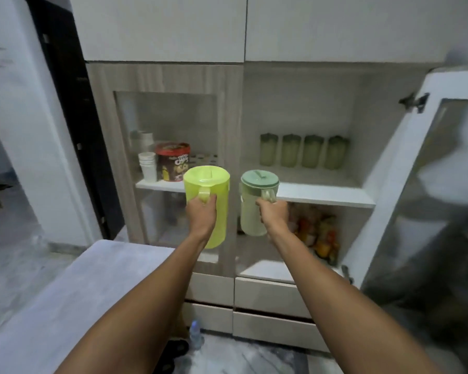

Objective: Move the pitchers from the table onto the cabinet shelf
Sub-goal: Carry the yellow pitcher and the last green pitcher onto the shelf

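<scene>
My left hand [201,215] grips the handle of a bright lime-green pitcher [214,190], held upright in the air in front of the closed left glass door. My right hand [273,214] grips the handle of a pale sage-green pitcher [250,209] with a darker green lid, also upright, just in front of the front edge of the white cabinet shelf [333,197]. Both pitchers hang at about shelf height, side by side and apart. The right cabinet bay stands open.
Several green tumblers [303,151] line the back of the open shelf. The open glass door [427,201] juts out at right. Behind the left glass door [170,114] are white cups and a cereal tub [173,161]. A grey table [65,292] is at lower left, a bottle [196,336] on the floor.
</scene>
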